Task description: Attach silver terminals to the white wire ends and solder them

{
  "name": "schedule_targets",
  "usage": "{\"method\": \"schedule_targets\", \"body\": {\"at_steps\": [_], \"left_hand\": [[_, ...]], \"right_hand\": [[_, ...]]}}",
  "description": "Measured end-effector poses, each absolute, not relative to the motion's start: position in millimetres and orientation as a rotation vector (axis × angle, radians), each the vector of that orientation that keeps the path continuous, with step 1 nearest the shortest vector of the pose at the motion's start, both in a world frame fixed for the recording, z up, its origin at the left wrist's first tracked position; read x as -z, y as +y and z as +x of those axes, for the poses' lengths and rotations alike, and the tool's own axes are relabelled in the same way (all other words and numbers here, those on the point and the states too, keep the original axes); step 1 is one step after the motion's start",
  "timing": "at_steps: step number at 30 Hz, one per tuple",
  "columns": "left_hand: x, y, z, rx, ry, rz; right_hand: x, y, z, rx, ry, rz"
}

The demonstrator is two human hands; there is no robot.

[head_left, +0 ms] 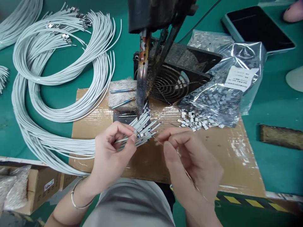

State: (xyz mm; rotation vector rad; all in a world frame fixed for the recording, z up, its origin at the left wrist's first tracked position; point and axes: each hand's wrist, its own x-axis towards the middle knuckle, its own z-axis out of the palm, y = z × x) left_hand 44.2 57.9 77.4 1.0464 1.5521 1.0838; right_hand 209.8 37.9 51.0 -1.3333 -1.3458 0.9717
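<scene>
My left hand (113, 154) pinches a white cable between thumb and forefinger, and a small metal connector (142, 135) shows just past the fingertips. Under and behind those fingers fan the ends of a white cable bundle (80, 147). A little to the right, my right hand (194, 167) is closed on a thin solder wire (189, 176), which runs across the palm toward the wrist. Its fingertips are close to the connector; I cannot tell whether the wire touches it. A soldering iron (142, 69) points down from above, its tip just over the cable ends.
Coiled white cables (35, 72) lie at the left. Behind the iron stands a black fan (170, 83). Loose metal connectors (194, 121) spill beside a clear bag (220, 97) on the cardboard (232, 164). A phone (258, 28) and a worn block (281, 136) are at right.
</scene>
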Motion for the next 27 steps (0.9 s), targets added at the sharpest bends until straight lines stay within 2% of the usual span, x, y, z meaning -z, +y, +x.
{"method": "schedule_targets", "body": {"at_steps": [6, 27], "left_hand": [[-79.6, 63.3, 43.5, -1.13, 1.559, 1.066], [-80.1, 83.7, 47.2, -1.171, 1.578, 1.094]], "right_hand": [[-54.9, 43.0, 198.8, -1.068, -1.238, -1.23], [-57.0, 60.7, 192.0, -1.077, -1.13, -1.215]]}}
